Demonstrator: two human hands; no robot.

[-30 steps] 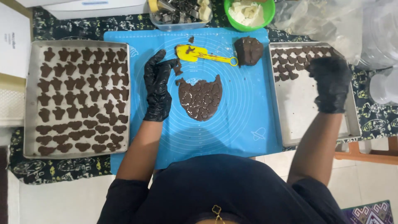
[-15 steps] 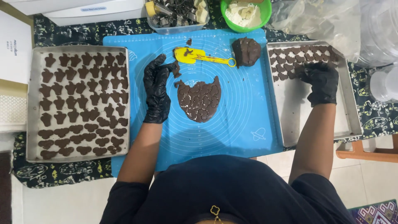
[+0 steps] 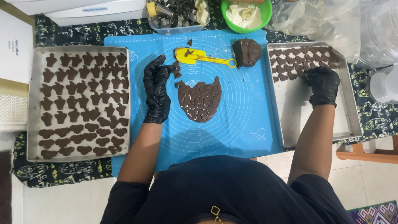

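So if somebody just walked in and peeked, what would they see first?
Probably the big metal tray on the left, packed with rows of little brown dough shapes. Next, the bright blue mat in the middle, with a rolled dough sheet full of cut outlines and the left hand in a black glove resting beside it. The gloved right hand is over the half-filled right tray.

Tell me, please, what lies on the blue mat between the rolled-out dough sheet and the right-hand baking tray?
In the head view, only bare blue mat lies between the dough sheet and the right-hand tray.
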